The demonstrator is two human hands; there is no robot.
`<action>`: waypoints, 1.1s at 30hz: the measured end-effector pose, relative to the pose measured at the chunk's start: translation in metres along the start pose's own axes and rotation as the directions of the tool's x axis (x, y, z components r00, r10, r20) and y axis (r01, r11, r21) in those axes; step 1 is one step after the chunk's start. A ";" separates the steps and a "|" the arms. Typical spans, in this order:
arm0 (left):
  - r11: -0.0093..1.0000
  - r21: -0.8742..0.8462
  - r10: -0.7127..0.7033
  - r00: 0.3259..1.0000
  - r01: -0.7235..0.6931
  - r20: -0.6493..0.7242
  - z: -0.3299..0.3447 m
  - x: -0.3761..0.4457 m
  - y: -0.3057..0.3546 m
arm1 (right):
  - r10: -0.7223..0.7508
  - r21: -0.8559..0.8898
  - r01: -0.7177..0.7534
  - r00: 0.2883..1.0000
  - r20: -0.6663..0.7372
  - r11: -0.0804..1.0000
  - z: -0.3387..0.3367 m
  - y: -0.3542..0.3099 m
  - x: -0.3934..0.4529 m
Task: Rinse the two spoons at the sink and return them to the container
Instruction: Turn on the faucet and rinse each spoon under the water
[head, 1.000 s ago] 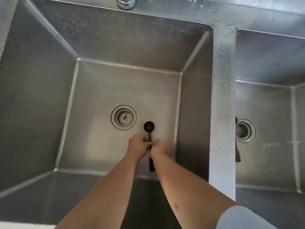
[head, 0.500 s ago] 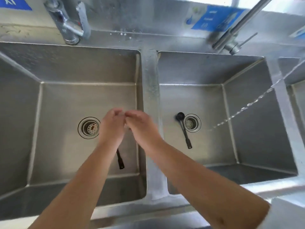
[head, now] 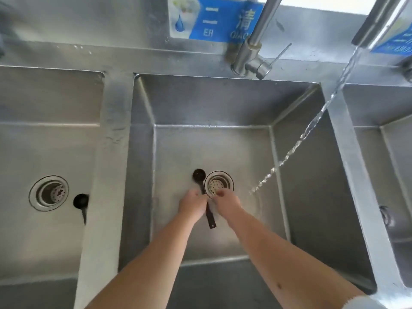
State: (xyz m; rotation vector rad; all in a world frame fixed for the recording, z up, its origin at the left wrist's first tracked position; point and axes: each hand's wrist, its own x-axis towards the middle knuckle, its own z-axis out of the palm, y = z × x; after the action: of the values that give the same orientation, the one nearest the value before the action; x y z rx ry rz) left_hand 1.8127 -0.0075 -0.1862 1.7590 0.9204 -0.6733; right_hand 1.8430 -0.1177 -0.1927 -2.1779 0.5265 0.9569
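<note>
A black spoon [head: 199, 175] lies on the floor of the middle basin [head: 223, 148], its bowl just left of the drain [head: 219, 183]. My left hand [head: 192, 207] curls over the middle of its handle from the left. My right hand [head: 227, 202] meets the handle from the right with pinched fingertips. The handle's end shows below, between my wrists. A second black spoon [head: 80, 200] lies in the left basin [head: 44, 141] and is partly hidden by the divider [head: 107, 175].
A thin stream of water [head: 312, 126] falls from a spout at the upper right and lands on the middle basin floor, right of my right hand. A steel tap [head: 252, 61] stands behind the basin. A third basin [head: 396, 152] lies to the right.
My hands left the spoon in the left basin and crossed the divider to the spoon in the middle basin. The view swung right with them. The left basin's spoon stays lying there.
</note>
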 end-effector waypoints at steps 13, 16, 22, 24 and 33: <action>0.995 0.101 0.018 1.000 -0.016 -0.021 0.053 0.071 -0.031 | -0.200 -0.259 0.230 0.970 0.139 0.938 0.022 0.037 0.066; 1.000 -0.006 0.000 0.999 0.000 0.033 0.052 0.050 -0.020 | -0.184 -0.151 0.208 0.970 0.158 0.966 -0.003 0.039 0.047; 0.946 -0.322 0.024 0.981 0.040 0.191 0.048 -0.010 0.029 | -0.012 0.395 -0.094 0.966 0.259 0.914 -0.075 0.049 -0.024; 0.895 -0.443 0.045 0.977 0.053 0.208 0.051 -0.022 0.049 | 0.005 0.455 -0.122 0.968 0.250 0.882 -0.094 0.051 -0.044; 0.895 -0.445 0.123 0.975 -0.028 0.186 0.081 -0.039 0.104 | 0.003 0.504 -0.077 0.989 0.147 0.860 -0.127 0.044 -0.080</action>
State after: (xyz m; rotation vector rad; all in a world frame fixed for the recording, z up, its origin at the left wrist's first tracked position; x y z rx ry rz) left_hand 1.8750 -0.1163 -0.1301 1.2854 0.7808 -0.5364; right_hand 1.8258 -0.2337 -0.0889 -1.6158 0.6726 0.8661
